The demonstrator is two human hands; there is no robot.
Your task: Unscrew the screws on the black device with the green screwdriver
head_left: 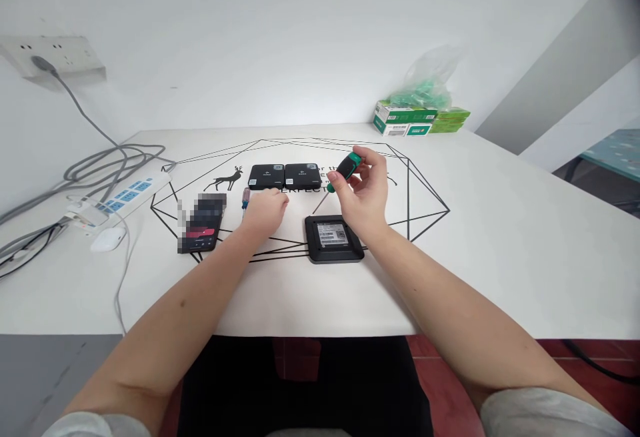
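My right hand (366, 187) grips a green and black screwdriver (349, 165), its thin shaft slanting down to the left. The tip is near the upper left corner of a black box (334, 239) with a white label. My left hand (267, 210) is closed, with its fingers curled under; what it holds, if anything, is hidden. Just left of it lies a second screwdriver (246, 198) with a red and blue handle. Two black boxes, one on the left (267, 177) and one on the right (303, 176), sit side by side beyond my left hand.
A phone (203, 223) lies left of my left hand. A power strip (131, 195), gray cables (100, 157) and a white earphone case (108, 239) are at the far left. Green and white boxes (404, 119) with a plastic bag (425, 87) stand at the back right.
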